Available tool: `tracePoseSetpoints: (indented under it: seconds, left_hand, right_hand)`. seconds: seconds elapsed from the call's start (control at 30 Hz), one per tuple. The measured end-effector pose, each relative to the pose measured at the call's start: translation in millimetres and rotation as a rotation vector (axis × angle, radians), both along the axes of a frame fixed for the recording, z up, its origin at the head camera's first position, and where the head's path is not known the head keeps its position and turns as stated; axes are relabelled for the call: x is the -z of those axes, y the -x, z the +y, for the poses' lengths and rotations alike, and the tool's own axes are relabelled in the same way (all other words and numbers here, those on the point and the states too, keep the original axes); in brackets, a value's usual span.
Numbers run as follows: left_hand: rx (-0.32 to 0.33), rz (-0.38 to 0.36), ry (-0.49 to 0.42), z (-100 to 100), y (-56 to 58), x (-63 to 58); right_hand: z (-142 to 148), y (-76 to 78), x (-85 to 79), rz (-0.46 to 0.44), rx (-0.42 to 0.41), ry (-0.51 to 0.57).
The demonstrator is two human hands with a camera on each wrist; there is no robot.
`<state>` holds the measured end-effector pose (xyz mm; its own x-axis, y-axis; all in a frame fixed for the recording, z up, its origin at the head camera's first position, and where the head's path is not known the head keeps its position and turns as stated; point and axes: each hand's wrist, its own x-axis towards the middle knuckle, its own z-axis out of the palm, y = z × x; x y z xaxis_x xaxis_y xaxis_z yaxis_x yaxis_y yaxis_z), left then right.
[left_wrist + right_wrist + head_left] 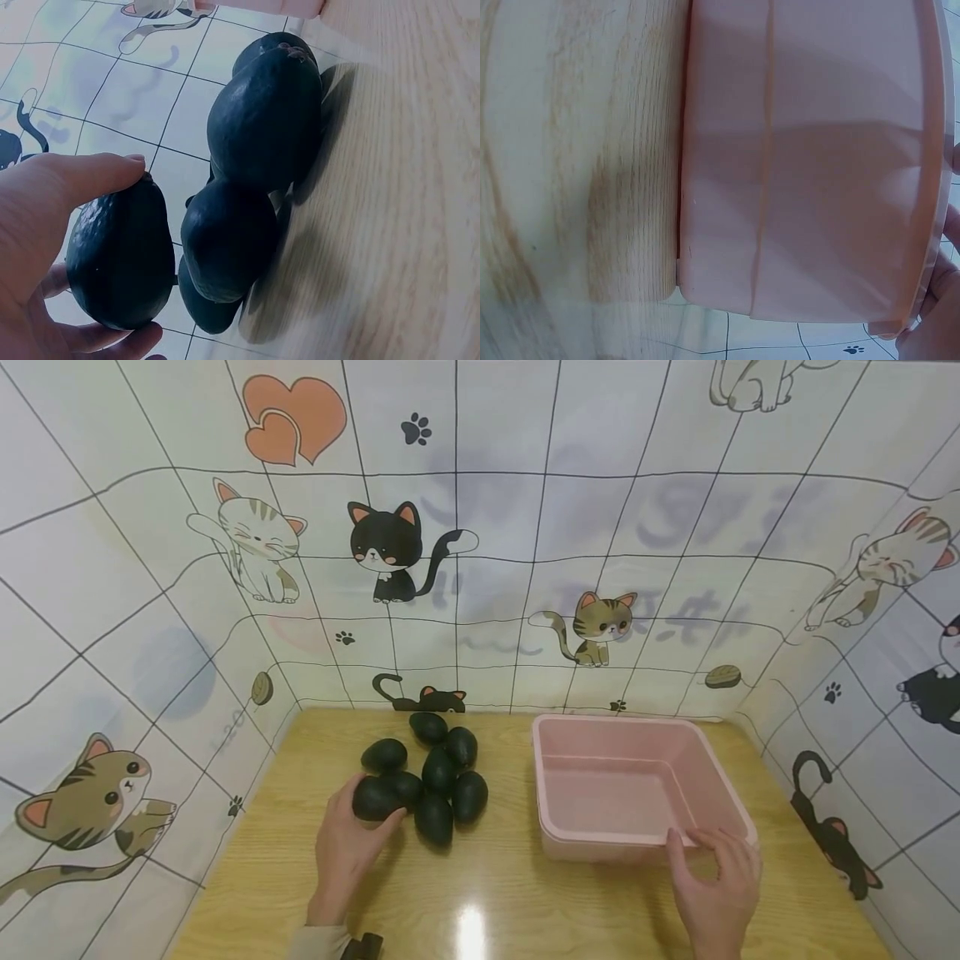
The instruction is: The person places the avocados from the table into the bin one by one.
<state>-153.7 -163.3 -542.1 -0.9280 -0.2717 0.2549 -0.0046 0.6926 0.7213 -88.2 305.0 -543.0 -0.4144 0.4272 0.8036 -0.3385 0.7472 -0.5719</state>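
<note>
My left hand (352, 839) grips a dark green avocado (375, 799) at the left of a cluster. The left wrist view shows the thumb at the top end of this avocado (120, 259) and the other fingers beneath it, with a gap to its neighbours. Several more avocados (470, 797) sit close together on the table. At the right stands a pink plastic bin (611, 842) with nothing inside. My right hand (716, 889) rests its thumb and fingertips on the front rim, near the right corner. Only parts of those fingers show in the right wrist view, beside the bin wall (832, 187).
The wooden table (510, 902) reaches back to a wall covering (495, 527) with a grid and cartoon cats. Side walls with the same print rise at left and right. The bin's back edge is close to the rear wall.
</note>
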Motion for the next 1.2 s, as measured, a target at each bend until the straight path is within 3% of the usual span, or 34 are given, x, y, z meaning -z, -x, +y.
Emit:
tracePoseSetpoints:
  seconds: [0.23,0.6,1.2]
  left_hand:
    - [0.010,0.024,0.007,3,3.0,-2.8]
    - [0.048,-0.007,-0.008,10,7.4,-8.8]
    - [0.090,0.021,-0.012,27,-2.4,-29.4]
  right_hand:
    - [-2,-1.0,-1.5,-0.005,0.000,0.011]
    - [-2,-0.6,-2.5,-0.005,0.010,0.005]
    - [-4,-1.1,-3.1,-0.011,0.002,0.001]
